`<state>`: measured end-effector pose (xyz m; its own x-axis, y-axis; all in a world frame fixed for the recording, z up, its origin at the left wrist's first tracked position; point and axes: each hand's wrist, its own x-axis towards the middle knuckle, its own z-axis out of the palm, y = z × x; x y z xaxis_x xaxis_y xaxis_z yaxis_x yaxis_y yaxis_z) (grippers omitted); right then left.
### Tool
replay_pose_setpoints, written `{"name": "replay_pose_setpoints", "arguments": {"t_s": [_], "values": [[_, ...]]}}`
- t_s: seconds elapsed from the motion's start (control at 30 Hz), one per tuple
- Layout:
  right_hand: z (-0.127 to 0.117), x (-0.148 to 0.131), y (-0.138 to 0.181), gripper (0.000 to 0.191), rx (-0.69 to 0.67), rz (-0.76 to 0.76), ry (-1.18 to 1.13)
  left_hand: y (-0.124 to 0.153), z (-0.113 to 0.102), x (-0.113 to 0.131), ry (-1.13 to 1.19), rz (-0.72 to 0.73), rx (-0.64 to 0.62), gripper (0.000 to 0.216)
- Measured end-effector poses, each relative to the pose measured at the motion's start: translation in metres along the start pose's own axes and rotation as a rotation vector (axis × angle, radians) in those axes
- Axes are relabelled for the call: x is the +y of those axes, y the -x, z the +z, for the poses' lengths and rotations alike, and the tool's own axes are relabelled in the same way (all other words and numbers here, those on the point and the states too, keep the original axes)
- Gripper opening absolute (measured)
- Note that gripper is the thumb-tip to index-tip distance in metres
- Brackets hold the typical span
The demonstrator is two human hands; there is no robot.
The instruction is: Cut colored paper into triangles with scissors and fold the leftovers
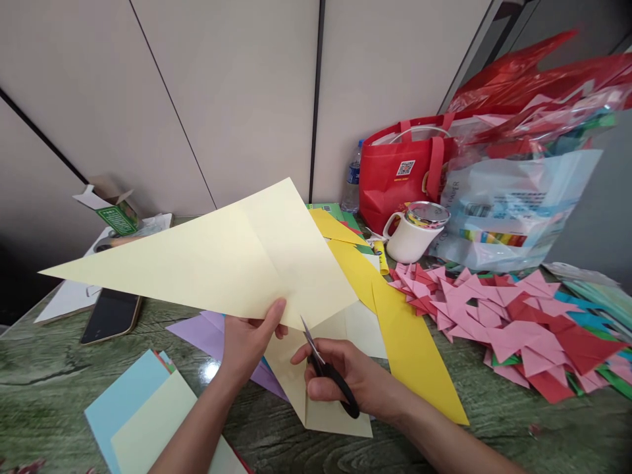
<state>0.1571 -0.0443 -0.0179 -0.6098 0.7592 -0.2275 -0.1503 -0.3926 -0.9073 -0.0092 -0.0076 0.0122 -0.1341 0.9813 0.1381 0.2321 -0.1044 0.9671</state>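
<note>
Carefully, we hold a large cream sheet [212,253] spread above the fingers of our left hand [251,342], its lower edge pinched beneath the thumb. Our right hand [350,372] grasps black-handled scissors [320,365], their tips at that edge, just right of the left thumb; contact is unclear. Clean scissor work probably needs taut paper and our thumb kept clear.

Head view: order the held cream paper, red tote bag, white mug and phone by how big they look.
Largest to smallest:
1. Held cream paper
2. Red tote bag
3. White mug and phone: too alike to rank, and the paper partly covers the phone.
</note>
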Motion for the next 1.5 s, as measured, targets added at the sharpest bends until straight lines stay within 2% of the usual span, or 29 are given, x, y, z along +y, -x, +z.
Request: {"name": "replay_pose_setpoints", "arguments": {"t_s": [0.63,1.1,1.5], "values": [[0.0016,0.0004,-0.0012,0.039,0.032,-0.011,0.043,0.0007,0.0002,-0.0021,0.006,-0.009,0.008,0.028],[0.0012,0.0048,-0.0029,0.047,0.059,-0.001,0.084,0.0014,-0.0012,-0.0035,0.008,0.009,-0.011,0.029],[0.0033,0.0055,-0.0035,0.046,0.103,0.027,0.144,0.001,-0.0001,-0.0031,0.05,0.007,-0.006,0.028]]}}
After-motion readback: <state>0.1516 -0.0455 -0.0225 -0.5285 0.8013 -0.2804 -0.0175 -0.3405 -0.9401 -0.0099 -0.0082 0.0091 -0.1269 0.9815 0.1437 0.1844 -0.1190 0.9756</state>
